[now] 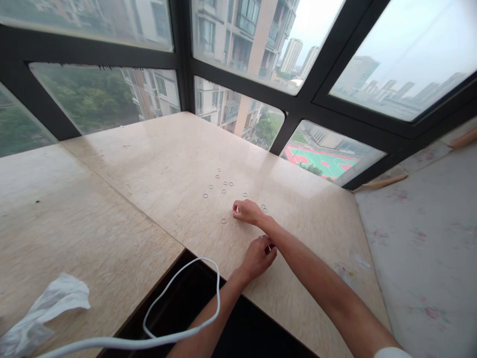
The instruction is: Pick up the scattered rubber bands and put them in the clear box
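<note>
Several small thin rings, like little elastic bands, lie scattered on the marble-patterned ledge (149, 164). My right hand (246, 211) is low over the ledge with thumb and forefinger pinched together. At those fingertips a small thin ring (230, 211) shows in part. Just left of it and nearer to me lies another ring (223, 221); a red ring (217, 176) is farther off. Two rings (264, 208) touch or overlap beyond my right wrist. My left hand (260, 256) rests below the right forearm, its fingers curled in; whatever they hold is hidden.
A white cable (218, 283) loops over the dark gap (175, 293) in front of me. Crumpled white tissue (55, 303) lies at the left. Dark-framed windows (238, 79) close the far side, and a flowered wall (421, 238) stands at the right.
</note>
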